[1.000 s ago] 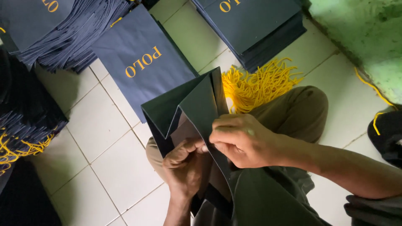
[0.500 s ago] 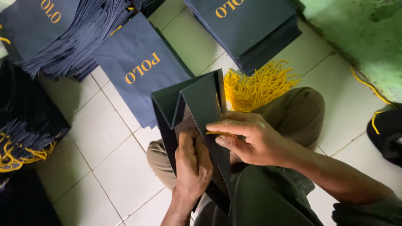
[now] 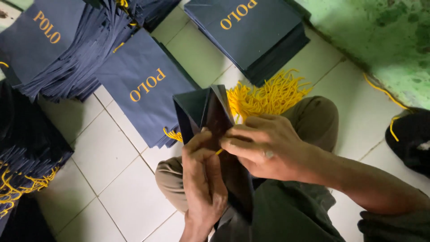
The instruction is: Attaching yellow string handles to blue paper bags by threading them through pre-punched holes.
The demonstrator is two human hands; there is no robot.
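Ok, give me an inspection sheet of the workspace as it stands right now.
Surface: white tiled floor; the person sits on it.
Job's things: dark navy paper bag, partly opened, on the lap; yellow cord showing between the hands.
Clutter: pile of yellow cords beside the knee; stacks of flat navy bags with gold lettering; bags with yellow handles at left.
Hands: left hand and right hand both grip the bag, fingers pinching at the cord.
Cables: nothing seen.
Surroundings: stained green wall; dark object at right.
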